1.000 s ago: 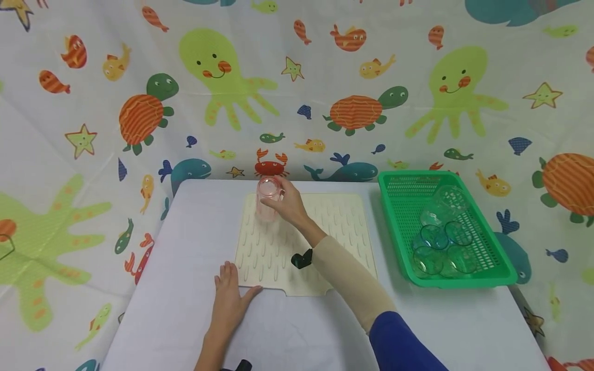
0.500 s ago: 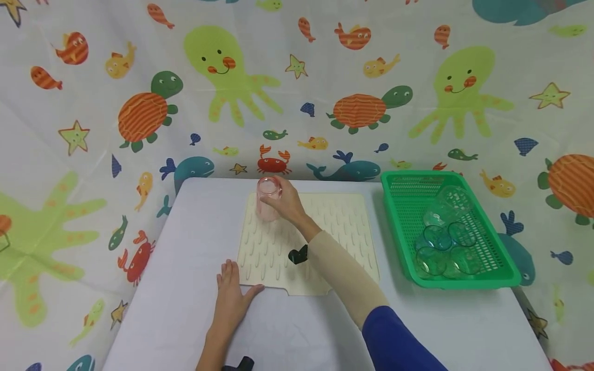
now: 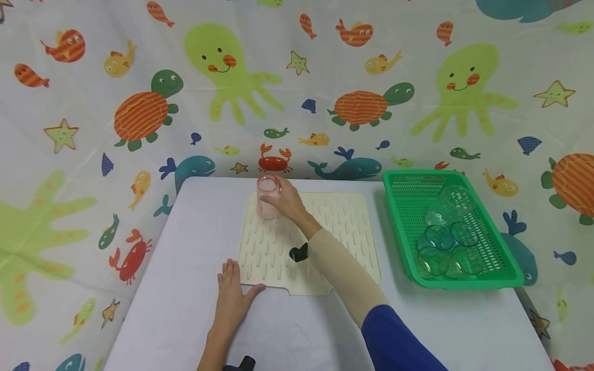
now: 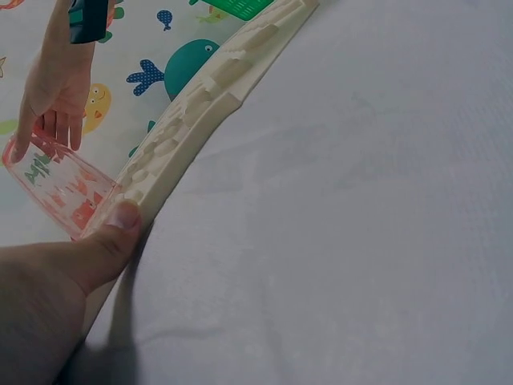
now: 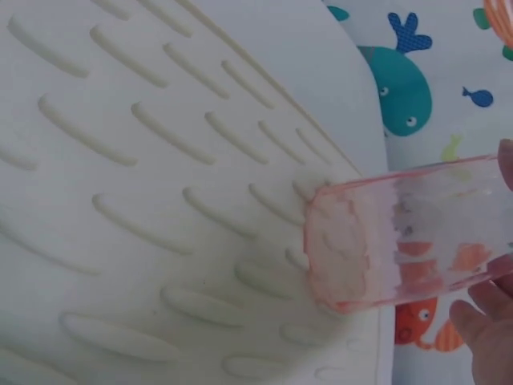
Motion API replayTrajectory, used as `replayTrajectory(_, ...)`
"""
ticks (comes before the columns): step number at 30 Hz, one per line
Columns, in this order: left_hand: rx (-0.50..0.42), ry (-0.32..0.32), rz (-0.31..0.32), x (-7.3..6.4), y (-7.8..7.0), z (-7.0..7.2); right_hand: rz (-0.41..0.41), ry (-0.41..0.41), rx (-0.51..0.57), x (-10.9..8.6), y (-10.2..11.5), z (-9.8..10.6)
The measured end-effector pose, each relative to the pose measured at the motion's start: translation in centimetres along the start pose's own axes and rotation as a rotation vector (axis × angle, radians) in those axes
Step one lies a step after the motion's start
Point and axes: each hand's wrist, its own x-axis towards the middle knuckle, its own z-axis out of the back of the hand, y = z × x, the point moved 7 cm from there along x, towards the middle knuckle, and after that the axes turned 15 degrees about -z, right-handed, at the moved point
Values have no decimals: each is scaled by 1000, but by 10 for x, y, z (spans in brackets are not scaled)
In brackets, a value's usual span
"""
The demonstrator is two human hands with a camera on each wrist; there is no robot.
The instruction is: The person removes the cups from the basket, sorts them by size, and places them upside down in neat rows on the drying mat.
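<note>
A pink clear drinking glass [image 3: 269,206] stands at the far left corner of the cream ribbed drying mat [image 3: 334,237]. My right hand [image 3: 289,200] grips the glass near its top, thumb on the near side and fingers round the back. In the right wrist view, the lower end of the glass [image 5: 345,249] meets the mat between its raised ribs. My left hand [image 3: 231,296] lies at the mat's near left corner with fingers extended. In the left wrist view, its thumb [image 4: 120,228] presses on the mat's edge.
A green perforated plastic basket [image 3: 392,221] stands to the right of the mat. Inside it are several clear and bluish glasses [image 3: 433,260]. The mat lies on a table with a white cloth [image 3: 199,221], and a sea-animal printed curtain [image 3: 297,108] hangs behind.
The head view has shifted slightly. The right hand keeps its grip on the pink glass at the same corner of the mat, and the left hand stays in place.
</note>
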Motion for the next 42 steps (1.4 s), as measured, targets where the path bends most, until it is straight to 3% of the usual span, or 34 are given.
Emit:
replayTrajectory(9, -17, -10, -2, 0, -1, -1, -39, 11, -138, 1, -4, 7)
replayTrajectory(14, -14, -45, -21, 0, 1, 0, 7, -8, -219, -3, 5, 21)
replayTrajectory(20, -18, -27, -9, 0, 2, 0, 83, -49, -280, -12, 18, 40)
replayTrajectory(25, -22, -15, -2, 0, 2, -2, 133, -88, -306, -20, 24, 54)
replayTrajectory(33, -19, -74, -27, 0, -1, 1, 173, -148, -316, -35, 27, 81)
replayTrajectory(42, -32, -14, 16, 0, 2, -2, 167, -241, -270, -47, 15, 133)
